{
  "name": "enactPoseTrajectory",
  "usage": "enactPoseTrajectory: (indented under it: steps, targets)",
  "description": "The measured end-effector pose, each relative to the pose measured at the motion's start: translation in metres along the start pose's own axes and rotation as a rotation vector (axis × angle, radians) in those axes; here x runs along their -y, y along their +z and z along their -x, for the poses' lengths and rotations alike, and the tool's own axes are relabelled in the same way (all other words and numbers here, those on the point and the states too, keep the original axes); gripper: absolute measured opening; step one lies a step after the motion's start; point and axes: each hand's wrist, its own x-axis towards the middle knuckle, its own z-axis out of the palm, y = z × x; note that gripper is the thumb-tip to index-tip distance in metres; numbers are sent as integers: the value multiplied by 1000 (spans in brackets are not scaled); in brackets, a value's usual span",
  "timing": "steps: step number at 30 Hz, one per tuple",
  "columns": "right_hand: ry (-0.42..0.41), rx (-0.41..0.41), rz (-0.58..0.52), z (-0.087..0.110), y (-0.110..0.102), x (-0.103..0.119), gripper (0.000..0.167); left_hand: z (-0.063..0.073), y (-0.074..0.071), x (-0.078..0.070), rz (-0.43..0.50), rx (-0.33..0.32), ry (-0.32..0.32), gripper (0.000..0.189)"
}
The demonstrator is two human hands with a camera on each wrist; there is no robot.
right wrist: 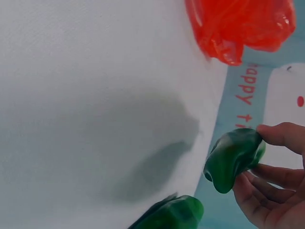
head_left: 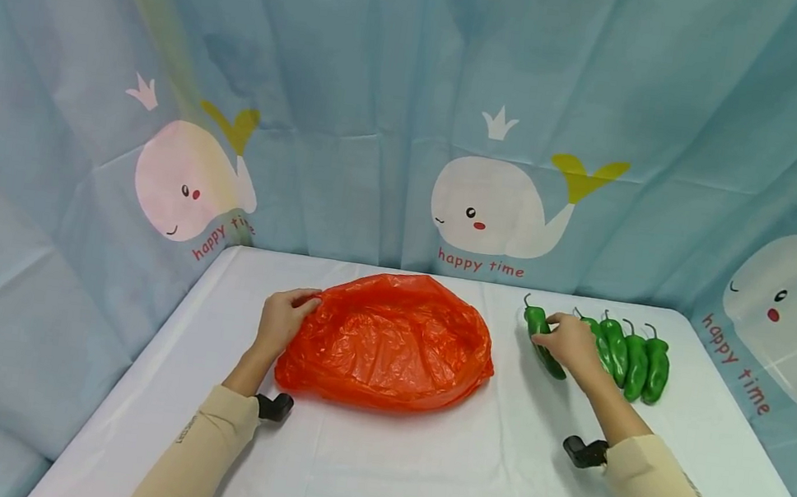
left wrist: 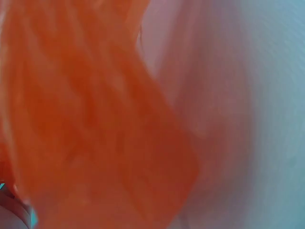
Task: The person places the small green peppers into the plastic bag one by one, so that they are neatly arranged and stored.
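A red plastic bag (head_left: 385,355) lies spread with its mouth open at the middle of the white table. My left hand (head_left: 283,319) pinches the bag's left rim between thumb and fingers. In the left wrist view the bag (left wrist: 95,124) fills much of the frame, blurred. My right hand (head_left: 569,342) pinches a green pepper (head_left: 537,322) around its middle, its stem pointing away. From the right wrist the held pepper (right wrist: 231,160) shows above the table, with its shadow below. Just right of that hand, several more green peppers (head_left: 656,367) lie in a row.
The white table (head_left: 400,481) ends at a blue curtain (head_left: 375,196) printed with whales. Both wrists carry black camera mounts (head_left: 584,452) close above the cloth. Table surface lies between the bag and the peppers.
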Motion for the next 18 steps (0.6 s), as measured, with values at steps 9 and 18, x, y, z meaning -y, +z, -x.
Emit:
enactPoseTrajectory:
  steps: [9,18]
  targets:
    - [-59,-25,-48,2,-7,4,54,0,2,-1,16,-36,15,27]
    - [-70,-22,-94,1,-20,21,55,2,2,-3,19,-31,-1,28]
